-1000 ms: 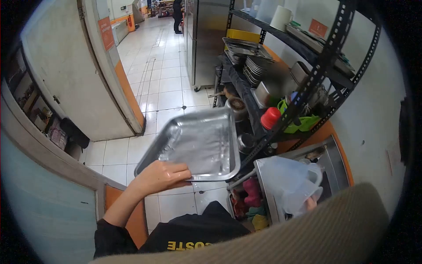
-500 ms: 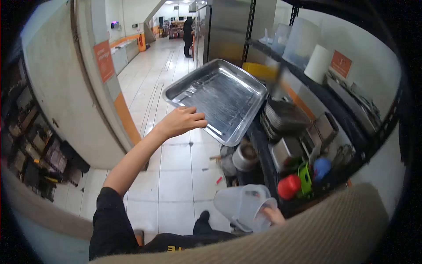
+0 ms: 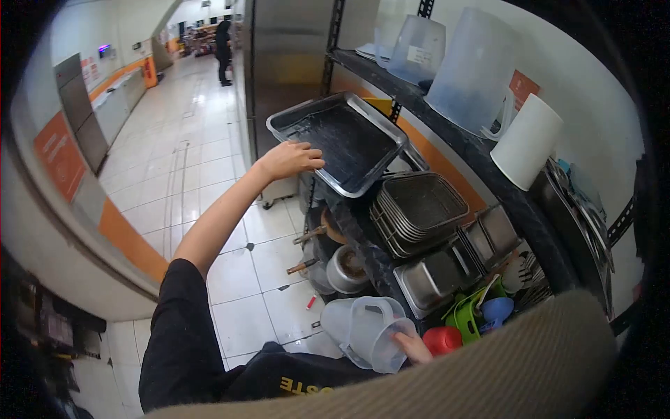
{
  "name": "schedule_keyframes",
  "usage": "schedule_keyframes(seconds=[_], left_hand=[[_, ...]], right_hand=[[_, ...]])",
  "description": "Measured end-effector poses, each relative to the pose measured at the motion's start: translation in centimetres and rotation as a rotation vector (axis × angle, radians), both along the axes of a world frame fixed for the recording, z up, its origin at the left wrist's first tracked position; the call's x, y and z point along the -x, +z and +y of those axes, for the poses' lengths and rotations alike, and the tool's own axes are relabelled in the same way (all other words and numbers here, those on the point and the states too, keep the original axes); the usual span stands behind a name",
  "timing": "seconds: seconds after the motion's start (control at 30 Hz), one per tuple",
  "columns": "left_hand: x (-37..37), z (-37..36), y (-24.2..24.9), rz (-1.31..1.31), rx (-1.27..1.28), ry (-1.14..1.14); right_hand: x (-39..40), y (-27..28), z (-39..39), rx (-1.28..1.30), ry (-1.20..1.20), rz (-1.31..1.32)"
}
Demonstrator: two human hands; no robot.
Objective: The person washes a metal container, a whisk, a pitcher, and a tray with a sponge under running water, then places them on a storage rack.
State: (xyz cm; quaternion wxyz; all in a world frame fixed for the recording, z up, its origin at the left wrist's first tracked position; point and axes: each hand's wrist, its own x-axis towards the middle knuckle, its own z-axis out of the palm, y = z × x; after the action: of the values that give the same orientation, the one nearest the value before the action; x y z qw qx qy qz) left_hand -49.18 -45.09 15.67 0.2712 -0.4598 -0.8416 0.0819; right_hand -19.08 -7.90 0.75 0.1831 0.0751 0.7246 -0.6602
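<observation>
My left hand (image 3: pixel 293 159) grips the near edge of a shallow metal baking tray (image 3: pixel 354 187), fingers closed over the rim. The tray is slightly tilted and overlaps the far end of the black shelf in this view. Low down, my right hand (image 3: pixel 413 347) is closed at the rim of a translucent plastic jug (image 3: pixel 359 332), its fingertips inside the opening. Part of that hand is hidden behind the tan fabric along the bottom of the view. Right of the tray sits a stack of dark rectangular pans (image 3: pixel 419 209).
Metal containers (image 3: pixel 429 279), a green basket (image 3: pixel 464 318) and a red bowl (image 3: pixel 442 340) share the lower shelf. Larger plastic jugs (image 3: pixel 474 70) and a white cylinder (image 3: pixel 528 142) stand above. Pots (image 3: pixel 347 269) sit below. A person (image 3: pixel 223 52) stands far down the tiled floor.
The tray has moved toward the shelf, level with the pan stack's far side, in my left hand. My view has turned right. The jug stays in my right hand.
</observation>
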Motion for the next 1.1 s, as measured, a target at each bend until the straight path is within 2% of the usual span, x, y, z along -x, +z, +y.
schedule_keyframes(seconds=[0.13, 0.23, 0.47, 0.57, 0.73, 0.9, 1.1], left_hand=[[7.0, 0.5, -1.1, -0.016, 0.041, -0.115], [11.7, 0.7, -1.8, -0.057, 0.037, -0.215], [20.2, -0.5, -3.4, -0.039, 0.065, -0.465], [22.1, -0.9, -4.0, -0.042, 0.056, -0.535], [24.0, -0.8, -5.8, -0.086, -0.023, -0.61], [24.8, -0.5, -6.3, -0.114, -0.069, -0.658], [25.6, 0.2, -7.4, -0.112, 0.006, -0.707]], right_hand=[[1.7, -0.4, -2.0, 0.021, -0.104, -0.005], [3.0, -2.7, -3.5, 0.026, -0.252, -0.049], [7.8, -4.1, -10.9, 0.067, -0.528, -0.083], [9.3, -4.3, -14.8, 0.162, -0.647, -0.113], [10.0, -4.3, -19.6, 0.083, -0.741, -0.169], [9.7, -5.9, -21.7, 0.061, -0.796, -0.152], [9.1, -6.2, -22.7, 0.117, -0.842, -0.173]])
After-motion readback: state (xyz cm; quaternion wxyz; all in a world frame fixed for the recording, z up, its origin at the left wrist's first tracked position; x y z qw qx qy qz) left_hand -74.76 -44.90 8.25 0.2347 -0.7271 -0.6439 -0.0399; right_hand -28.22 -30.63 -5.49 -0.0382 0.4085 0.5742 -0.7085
